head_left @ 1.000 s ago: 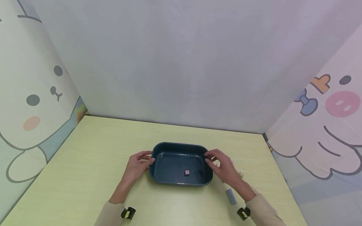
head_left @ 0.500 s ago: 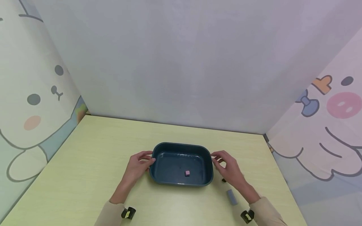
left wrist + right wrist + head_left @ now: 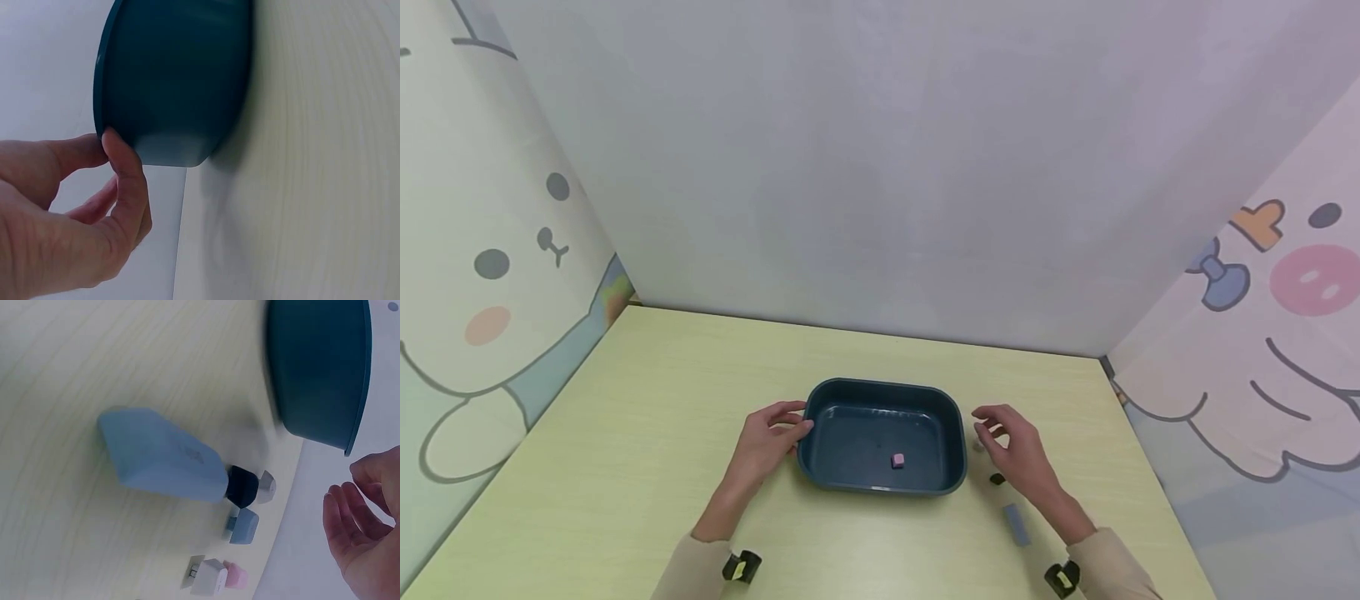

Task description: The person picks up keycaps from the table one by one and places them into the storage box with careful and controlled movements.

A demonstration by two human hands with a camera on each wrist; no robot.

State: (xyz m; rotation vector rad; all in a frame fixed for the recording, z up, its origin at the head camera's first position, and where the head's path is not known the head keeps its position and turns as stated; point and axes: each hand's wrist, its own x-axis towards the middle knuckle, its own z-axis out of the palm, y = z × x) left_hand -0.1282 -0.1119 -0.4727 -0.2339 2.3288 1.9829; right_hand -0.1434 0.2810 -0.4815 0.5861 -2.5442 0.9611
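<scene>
My left hand [image 3: 758,442] pinches the left rim of a dark teal plastic tray [image 3: 850,442], thumb and fingers meeting at the edge in the left wrist view. Inside the tray lies a small pink keycap [image 3: 898,461]. Just right of the tray, my right hand [image 3: 1017,454] hovers with loosely bent fingers and holds nothing. Below it on the table, the right wrist view shows a long blue keycap [image 3: 165,456], a black keycap [image 3: 242,486], a white keycap [image 3: 267,486] and a smaller blue keycap [image 3: 244,526]. My right forearm hides some of them from the head view.
Farther along lie another white keycap [image 3: 209,577], its stem showing, and a pink keycap [image 3: 236,575] beside it. The pale wooden table [image 3: 662,400] meets a plain grey curtain [image 3: 880,183] at the back. Cartoon-printed sheets [image 3: 467,333] hang at both sides.
My right hand has drawn back to the right, from over the tray's right rim to beside the tray, uncovering the black keycap. My left hand and the tray stay in place.
</scene>
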